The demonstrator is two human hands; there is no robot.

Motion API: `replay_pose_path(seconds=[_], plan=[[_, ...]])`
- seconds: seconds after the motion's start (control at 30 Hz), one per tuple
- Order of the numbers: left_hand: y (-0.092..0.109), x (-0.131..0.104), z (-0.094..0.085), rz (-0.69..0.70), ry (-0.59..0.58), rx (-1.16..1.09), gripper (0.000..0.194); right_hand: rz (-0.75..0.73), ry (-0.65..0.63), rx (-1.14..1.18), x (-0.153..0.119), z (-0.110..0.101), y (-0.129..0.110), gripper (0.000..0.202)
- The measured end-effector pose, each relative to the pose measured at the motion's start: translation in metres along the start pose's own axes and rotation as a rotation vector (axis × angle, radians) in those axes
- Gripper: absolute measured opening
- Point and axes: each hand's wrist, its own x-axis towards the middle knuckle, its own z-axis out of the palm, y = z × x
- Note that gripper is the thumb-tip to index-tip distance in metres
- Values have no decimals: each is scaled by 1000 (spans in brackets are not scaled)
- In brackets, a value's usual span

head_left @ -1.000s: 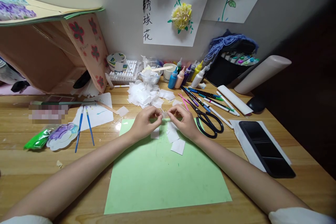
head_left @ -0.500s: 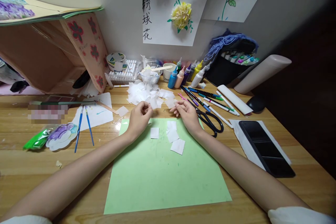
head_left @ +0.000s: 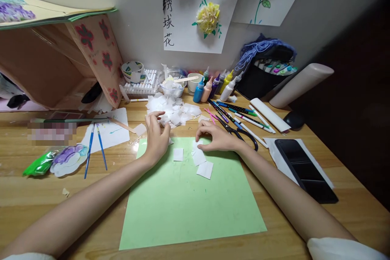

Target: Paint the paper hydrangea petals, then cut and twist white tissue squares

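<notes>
My left hand (head_left: pixel 156 138) is at the far left edge of the green sheet (head_left: pixel 183 211), its thumb and fingers apart, beside the pile of white paper squares (head_left: pixel 175 109). A bit of white paper (head_left: pixel 170 141) shows just by its thumb; most of that bit is hidden. My right hand (head_left: pixel 216 136) is curved over the sheet's far edge with a gap between thumb and fingers. Under its fingertips lies a row of overlapping white squares (head_left: pixel 204 170), partly covered. Between my hands a single white square (head_left: pixel 178 154) lies flat on the green sheet.
Black-handled scissors (head_left: pixel 246 137) lie right of the sheet, near pens (head_left: pixel 248 109) and a phone (head_left: pixel 300 166). Paint bottles (head_left: pixel 198 90) stand behind. To the left are brushes (head_left: pixel 89 152), a palette (head_left: pixel 65 160) and an open cardboard box (head_left: pixel 100 65).
My left hand has gone from closed fingers to spread ones. My right hand has let go of a paper square near the pile, come nearer over the squares on the sheet, and opened.
</notes>
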Motion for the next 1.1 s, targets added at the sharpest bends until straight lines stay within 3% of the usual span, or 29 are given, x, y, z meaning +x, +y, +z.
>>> replay_pose_path(seconds=[0.13,0.27,0.4,0.47,0.6,0.7,0.9,1.1], plan=[[8,-2,-2,36,-18,6,23,-26,-39,-127,0,-5,-2,14],[12,-2,-3,83,-50,36,21,-80,19,-135,1,0,-2,3],[14,-3,-4,136,-73,54,21,-95,90,-106,3,4,0,5],[16,-4,-4,175,-149,43,16,-40,148,-18,3,6,1,4],[20,-5,-6,285,-451,68,11,82,293,201,6,12,0,9],[21,-6,-6,341,-540,90,13,105,408,288,7,21,-5,12],[18,-6,-4,381,-524,59,8,175,455,414,8,41,-16,14],[14,-5,-2,379,-486,-11,9,187,493,454,7,46,-17,15]])
